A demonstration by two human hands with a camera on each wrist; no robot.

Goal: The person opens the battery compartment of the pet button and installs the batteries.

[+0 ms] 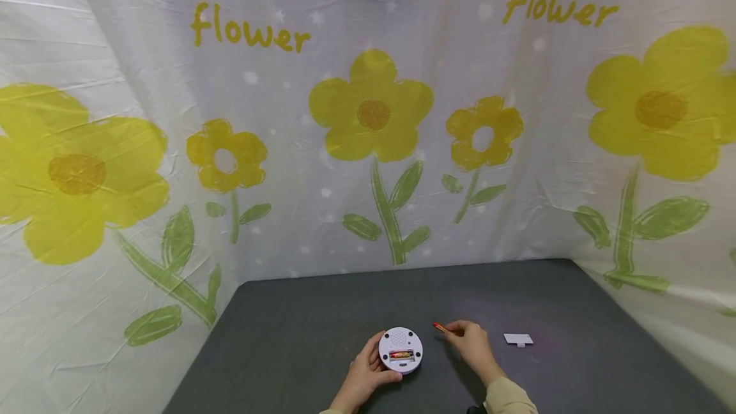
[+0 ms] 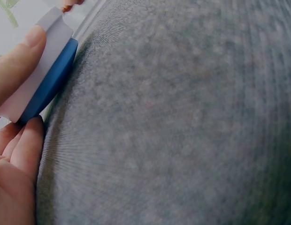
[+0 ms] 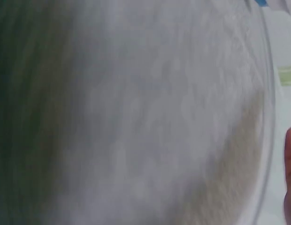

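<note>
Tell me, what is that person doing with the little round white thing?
A person sits at a dark grey table. Their left hand holds a small round white gadget lying back side up, with its battery slot open and one battery already inside. Their right hand pinches a second battery just to the right of the gadget. A small white cover lies on the table farther right, apart from both hands.
</note>
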